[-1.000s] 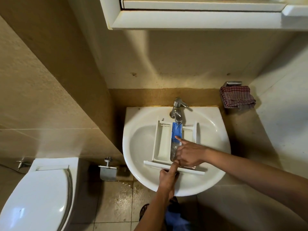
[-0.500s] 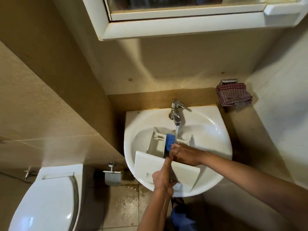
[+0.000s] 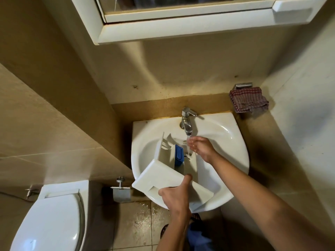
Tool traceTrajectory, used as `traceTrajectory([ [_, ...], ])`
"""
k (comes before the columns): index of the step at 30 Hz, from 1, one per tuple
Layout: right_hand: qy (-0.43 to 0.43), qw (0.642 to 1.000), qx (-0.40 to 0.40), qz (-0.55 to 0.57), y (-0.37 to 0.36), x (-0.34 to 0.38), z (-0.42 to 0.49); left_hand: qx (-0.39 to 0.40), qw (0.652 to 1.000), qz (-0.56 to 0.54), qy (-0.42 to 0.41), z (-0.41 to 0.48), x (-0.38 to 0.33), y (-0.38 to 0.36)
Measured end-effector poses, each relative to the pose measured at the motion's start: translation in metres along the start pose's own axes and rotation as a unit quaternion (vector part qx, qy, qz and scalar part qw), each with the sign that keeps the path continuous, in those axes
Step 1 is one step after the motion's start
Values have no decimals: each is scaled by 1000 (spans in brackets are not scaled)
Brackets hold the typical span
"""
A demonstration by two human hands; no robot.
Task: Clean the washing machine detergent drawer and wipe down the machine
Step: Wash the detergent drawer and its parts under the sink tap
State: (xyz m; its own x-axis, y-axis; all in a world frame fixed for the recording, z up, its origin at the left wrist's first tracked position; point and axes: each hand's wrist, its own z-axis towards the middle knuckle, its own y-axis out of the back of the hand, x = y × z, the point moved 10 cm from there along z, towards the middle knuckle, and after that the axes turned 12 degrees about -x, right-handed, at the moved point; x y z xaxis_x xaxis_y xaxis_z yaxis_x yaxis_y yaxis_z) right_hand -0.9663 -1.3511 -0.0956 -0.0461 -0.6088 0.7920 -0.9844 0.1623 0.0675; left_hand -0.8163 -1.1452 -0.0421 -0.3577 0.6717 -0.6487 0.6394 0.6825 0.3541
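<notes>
A white detergent drawer (image 3: pixel 163 175) with a blue insert (image 3: pixel 179 153) lies tilted in the white sink (image 3: pixel 228 142), its front panel raised toward me over the near rim. My left hand (image 3: pixel 176 195) grips that front panel, thumb on top. My right hand (image 3: pixel 200 148) is cupped, fingers apart, under the stream of water from the chrome tap (image 3: pixel 186 122), just right of the blue insert and above the drawer's back compartments.
A checked cloth (image 3: pixel 248 101) sits on a holder on the wall to the right of the sink. A toilet (image 3: pixel 49 218) stands at the lower left, with a paper holder (image 3: pixel 121 192) beside it. A mirror cabinet (image 3: pixel 181 24) hangs overhead. The floor tiles below are wet.
The drawer has been tipped up and swung so its front panel faces me. My right hand left the drawer's inside and moved up under the running water.
</notes>
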Motion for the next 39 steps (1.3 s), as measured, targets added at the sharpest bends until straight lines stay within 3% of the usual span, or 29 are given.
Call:
traceTrajectory([
  [3,-84,992,18,87,-6,5,5,9,1000,6,-12,-5,-2,-1],
  [6,-95,991,30,86,-11,15,7,15,1000,-2,-20,-5,-6,-3],
  [10,-22,999,39,18,-9,31,6,18,999,-33,14,2,-10,-12],
  [12,59,995,23,-71,-10,39,3,29,998,-59,12,7,-14,-19],
  [15,228,931,-5,-286,-16,50,-9,51,996,-77,6,17,-15,-29],
  [18,324,855,52,-403,-26,37,-21,73,994,-87,1,24,-14,-40],
  [20,367,778,63,-506,-24,26,-24,79,992,-98,6,26,-11,-45],
  [23,416,644,-30,-641,-11,32,-17,89,990,-112,14,28,-3,-49],
  [25,386,629,-50,-673,-11,28,-14,91,989,-119,17,31,0,-51],
  [28,392,663,-4,-638,-32,16,-23,99,985,-137,33,34,5,-58],
  [29,432,644,18,-630,-41,14,-31,106,983,-147,41,36,5,-60],
  [31,493,573,24,-654,-44,15,-36,125,979,-155,45,40,5,-64],
  [36,413,481,-15,-774,-33,-5,-24,151,980,-125,33,45,6,-74],
  [39,413,518,99,-742,-52,-20,-31,130,985,-109,21,55,8,-72],
])
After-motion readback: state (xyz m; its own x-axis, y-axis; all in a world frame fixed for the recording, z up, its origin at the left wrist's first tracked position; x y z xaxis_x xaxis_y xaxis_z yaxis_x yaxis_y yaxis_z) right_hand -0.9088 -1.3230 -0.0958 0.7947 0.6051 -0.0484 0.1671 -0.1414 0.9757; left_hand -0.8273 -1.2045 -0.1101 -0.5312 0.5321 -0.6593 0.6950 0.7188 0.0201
